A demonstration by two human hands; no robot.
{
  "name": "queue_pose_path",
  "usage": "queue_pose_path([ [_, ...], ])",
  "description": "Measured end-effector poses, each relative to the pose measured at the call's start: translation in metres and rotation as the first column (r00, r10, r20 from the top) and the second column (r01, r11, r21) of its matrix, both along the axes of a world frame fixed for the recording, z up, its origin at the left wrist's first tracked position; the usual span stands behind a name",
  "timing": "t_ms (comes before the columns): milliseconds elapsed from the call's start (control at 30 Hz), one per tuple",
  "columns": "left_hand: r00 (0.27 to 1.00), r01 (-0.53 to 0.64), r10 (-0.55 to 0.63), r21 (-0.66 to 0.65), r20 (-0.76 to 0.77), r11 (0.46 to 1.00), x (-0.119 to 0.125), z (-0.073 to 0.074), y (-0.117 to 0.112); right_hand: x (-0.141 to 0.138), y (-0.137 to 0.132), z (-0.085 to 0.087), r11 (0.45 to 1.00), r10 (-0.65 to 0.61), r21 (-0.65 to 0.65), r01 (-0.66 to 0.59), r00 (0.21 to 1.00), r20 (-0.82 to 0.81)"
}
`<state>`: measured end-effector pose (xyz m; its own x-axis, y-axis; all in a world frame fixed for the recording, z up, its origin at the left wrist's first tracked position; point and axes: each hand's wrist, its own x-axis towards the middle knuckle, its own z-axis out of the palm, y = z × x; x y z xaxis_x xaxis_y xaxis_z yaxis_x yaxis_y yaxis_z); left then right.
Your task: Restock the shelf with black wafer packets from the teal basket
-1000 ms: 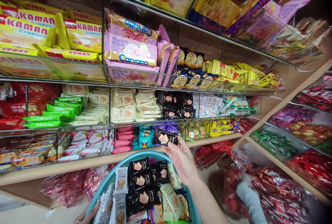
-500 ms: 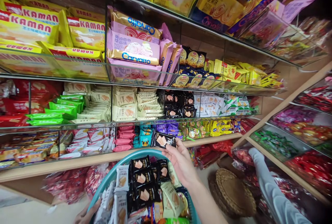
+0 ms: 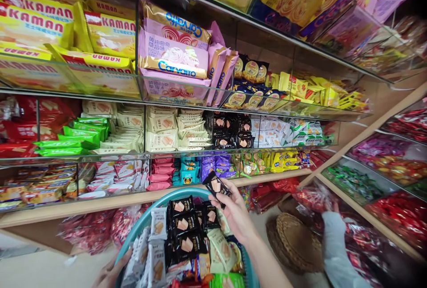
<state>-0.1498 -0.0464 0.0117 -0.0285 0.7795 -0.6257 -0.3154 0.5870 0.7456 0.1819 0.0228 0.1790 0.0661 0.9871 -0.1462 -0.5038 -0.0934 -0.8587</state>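
Note:
Pinched in my right hand (image 3: 233,208) is a black snack packet (image 3: 216,187) with a wafer picture, tilted above the back rim of a teal basket (image 3: 124,246). My left hand (image 3: 111,270) grips the basket's left side, its lower part cut off by the frame. Inside the basket lie black packets (image 3: 187,244), white packets (image 3: 156,223), cream packets (image 3: 220,252) and a green one (image 3: 227,280) at the front.
Glass-fronted shelves hold yellow wafer bags (image 3: 36,28), pink cookie packs (image 3: 175,52) and more black packets (image 3: 220,121). Woven baskets (image 3: 296,241) stand on the floor at right. Another person's sleeved arm (image 3: 338,243) reaches toward red bags (image 3: 312,197).
My right hand has turned the black packet from nearly level to a steep tilt. The other person's arm has moved, its hand now at the red bags.

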Motion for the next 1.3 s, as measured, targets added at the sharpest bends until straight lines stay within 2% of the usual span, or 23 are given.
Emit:
queue_pose_path([
  [133, 0.999, -0.022, 0.023, -0.030, 0.033, 0.999, 0.002, 0.003, 0.000, 0.018, -0.004, -0.023, 0.996, -0.038, -0.078, 0.037, 0.999, -0.013],
  [267, 0.996, -0.005, 0.010, -0.050, 0.092, 0.999, 0.003, 0.002, 0.001, 0.029, -0.007, -0.046, 0.983, -0.098, -0.149, 0.109, 0.992, 0.081],
  [333, 0.997, 0.002, 0.002, -0.051, 0.083, 0.999, 0.002, 0.000, 0.001, 0.032, -0.007, -0.056, 0.978, -0.129, -0.133, 0.158, 0.969, 0.210],
  [467, 1.000, -0.012, 0.012, -0.036, -0.005, 0.999, 0.002, 0.001, 0.001, 0.030, -0.003, -0.072, 0.967, -0.207, -0.035, 0.253, 0.856, 0.473],
  [633, 1.000, -0.010, 0.012, -0.070, 0.025, 0.998, 0.005, 0.013, 0.001, 0.023, 0.004, -0.088, 0.966, -0.231, 0.029, 0.257, 0.807, 0.544],
  [733, 0.999, -0.033, 0.031, -0.056, -0.026, 0.998, 0.006, 0.018, 0.000, 0.019, 0.005, -0.097, 0.975, -0.198, 0.038, 0.221, 0.771, 0.605],
  [933, 0.999, -0.027, 0.026, -0.029, -0.020, 0.999, 0.006, 0.013, -0.001, 0.012, 0.001, -0.104, 0.981, -0.190, 0.127, 0.145, 0.607, 0.772],
  [1100, 1.000, -0.014, 0.014, 0.005, -0.002, 1.000, 0.002, 0.004, -0.001, 0.001, -0.005, -0.099, 0.986, -0.167, 0.148, 0.078, 0.535, 0.828],
  [1300, 1.000, -0.018, 0.018, 0.019, -0.001, 1.000, 0.000, -0.002, -0.001, -0.006, -0.013, -0.088, 0.995, -0.083, 0.099, -0.008, 0.468, 0.880],
])
